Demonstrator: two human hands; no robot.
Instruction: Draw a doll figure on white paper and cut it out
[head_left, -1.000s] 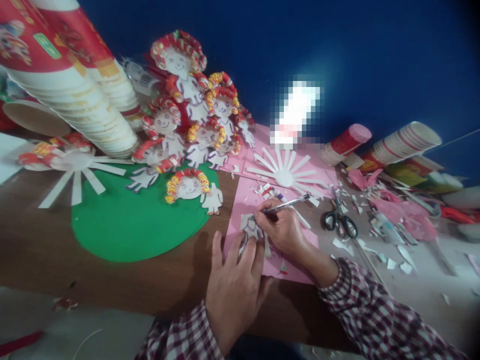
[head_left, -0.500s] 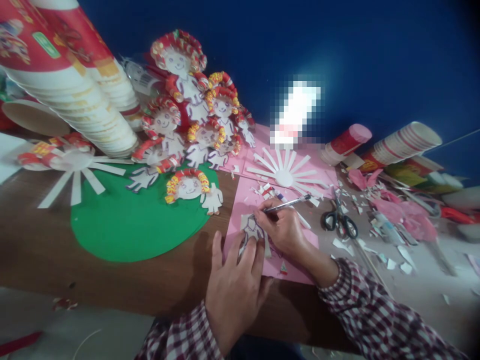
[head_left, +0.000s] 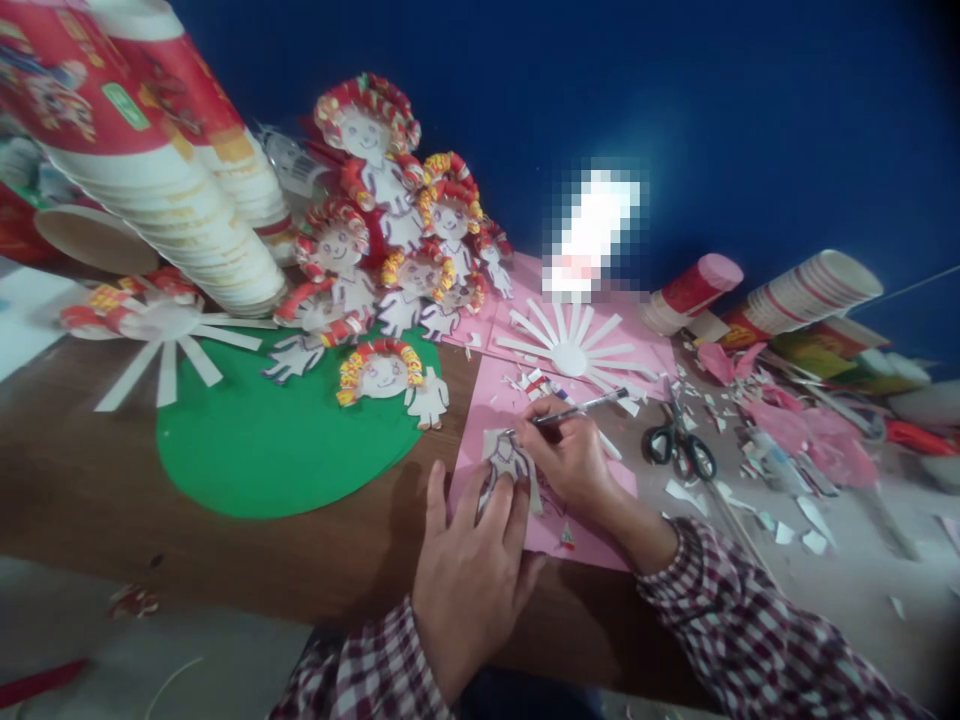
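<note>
My right hand (head_left: pixel 574 458) is closed round a pen (head_left: pixel 581 407), its tip at the top of a small greyish piece of paper (head_left: pixel 508 460). A dress-like figure is drawn there in dark outline. My left hand (head_left: pixel 472 560) lies flat with fingers spread, pressing the paper's lower part and hiding some of the drawing. Under both lies a pink sheet (head_left: pixel 480 405). Left of it, on a green paper oval (head_left: pixel 285 450), rest a paper doll head with curled red and yellow hair (head_left: pixel 382 372) and a white body cutout (head_left: pixel 428 400).
More paper dolls (head_left: pixel 382 180) stand behind the green oval, beside tall stacks of paper cups (head_left: pixel 187 210). A white cup cut into strips (head_left: pixel 568 357) lies on pink paper. To the right are scissors (head_left: pixel 679 450), paper scraps (head_left: pixel 810 505) and another cup stack (head_left: pixel 814 290).
The pen tip has shifted very slightly along the top of the drawing. My left hand stays in place. The whole view has turned a little to the left.
</note>
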